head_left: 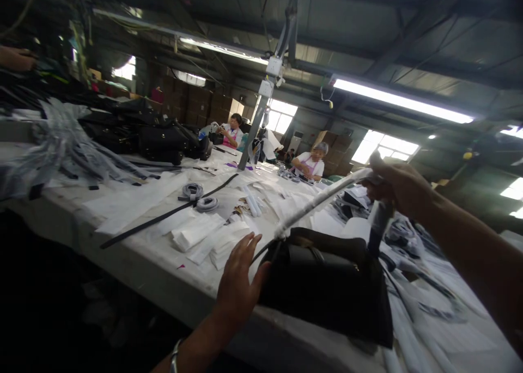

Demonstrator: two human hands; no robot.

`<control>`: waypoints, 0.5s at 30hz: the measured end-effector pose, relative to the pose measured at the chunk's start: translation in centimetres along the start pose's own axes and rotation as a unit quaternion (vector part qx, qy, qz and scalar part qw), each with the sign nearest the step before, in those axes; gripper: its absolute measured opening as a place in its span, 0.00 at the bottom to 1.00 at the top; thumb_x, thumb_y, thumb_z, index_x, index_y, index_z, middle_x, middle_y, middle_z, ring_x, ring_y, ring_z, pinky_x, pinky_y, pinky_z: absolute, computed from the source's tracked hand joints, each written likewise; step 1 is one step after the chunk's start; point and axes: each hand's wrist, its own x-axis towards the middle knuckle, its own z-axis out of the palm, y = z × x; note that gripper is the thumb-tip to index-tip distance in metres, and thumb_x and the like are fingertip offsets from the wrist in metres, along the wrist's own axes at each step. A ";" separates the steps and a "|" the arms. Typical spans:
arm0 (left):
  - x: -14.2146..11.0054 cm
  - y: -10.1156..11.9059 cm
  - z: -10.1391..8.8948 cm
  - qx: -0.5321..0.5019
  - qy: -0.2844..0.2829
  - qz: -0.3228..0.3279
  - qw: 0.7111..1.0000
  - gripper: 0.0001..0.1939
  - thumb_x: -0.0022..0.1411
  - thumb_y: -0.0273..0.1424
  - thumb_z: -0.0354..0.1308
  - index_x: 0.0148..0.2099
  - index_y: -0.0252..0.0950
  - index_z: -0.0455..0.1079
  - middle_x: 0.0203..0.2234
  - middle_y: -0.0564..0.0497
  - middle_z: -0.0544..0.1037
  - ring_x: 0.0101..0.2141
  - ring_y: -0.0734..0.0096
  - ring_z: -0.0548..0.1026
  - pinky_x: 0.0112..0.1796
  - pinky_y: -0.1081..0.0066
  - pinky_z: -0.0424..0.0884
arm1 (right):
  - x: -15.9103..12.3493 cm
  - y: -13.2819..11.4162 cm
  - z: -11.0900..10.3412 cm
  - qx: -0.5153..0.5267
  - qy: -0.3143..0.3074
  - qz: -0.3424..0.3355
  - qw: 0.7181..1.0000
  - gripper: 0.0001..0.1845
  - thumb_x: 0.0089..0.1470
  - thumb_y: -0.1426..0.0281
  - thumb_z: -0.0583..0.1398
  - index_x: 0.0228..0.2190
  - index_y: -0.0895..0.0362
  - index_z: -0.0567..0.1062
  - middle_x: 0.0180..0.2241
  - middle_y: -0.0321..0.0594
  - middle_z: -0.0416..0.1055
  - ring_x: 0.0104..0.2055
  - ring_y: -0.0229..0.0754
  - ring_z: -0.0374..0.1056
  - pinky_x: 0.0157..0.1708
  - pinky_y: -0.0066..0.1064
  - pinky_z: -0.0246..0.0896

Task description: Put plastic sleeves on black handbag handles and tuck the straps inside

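A black handbag (327, 291) with a top handle stands near the front edge of the worktable. My left hand (239, 277) is open beside the bag's left end, fingers stretched out and the thumb against its side. Above the bag's right end, my right hand (390, 185) is closed around a strap (322, 199) wrapped in pale plastic film. That strap runs down to the bag's upper left corner. A dark band (379, 226) hangs below my right hand at the bag's right end; whether the hand holds it too is hidden.
White sheets (212, 237), rolled straps (207, 204) and a long black strip (171, 218) lie on the table (134, 264). Film-wrapped straps (61, 139) and black bags (163, 139) are piled left. A post (253, 128) rises behind. Two people sit across the table.
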 end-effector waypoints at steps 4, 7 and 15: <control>-2.5 0.7 1.2 -0.093 -0.115 -0.081 0.986 0.21 0.61 0.36 0.60 0.57 0.43 0.68 0.49 0.46 0.77 0.48 0.59 0.75 0.47 0.63 0.72 | 1.9 1.8 1.0 -0.097 0.064 -0.082 0.990 0.43 0.55 0.39 0.49 0.30 0.70 0.76 0.13 0.34 0.61 0.15 0.30 0.53 0.21 0.31 0.47; -4.4 1.6 2.1 -0.135 -0.157 -0.142 0.968 0.16 0.58 0.34 0.63 0.49 0.42 0.72 0.42 0.49 0.79 0.41 0.62 0.77 0.37 0.70 0.72 | 1.6 3.5 2.5 -0.135 0.056 -0.100 0.984 0.38 0.55 0.42 0.52 0.29 0.66 0.77 0.17 0.39 0.68 0.18 0.33 0.58 0.23 0.31 0.53; -5.7 0.6 2.2 -0.226 -0.224 -0.285 0.904 0.14 0.59 0.39 0.61 0.41 0.34 0.74 0.29 0.50 0.78 0.32 0.65 0.75 0.34 0.70 0.69 | -15.6 8.3 5.3 -0.134 0.230 -0.019 0.964 0.21 0.57 0.47 0.55 0.27 0.47 0.77 0.24 0.37 0.75 0.22 0.45 0.70 0.26 0.34 0.68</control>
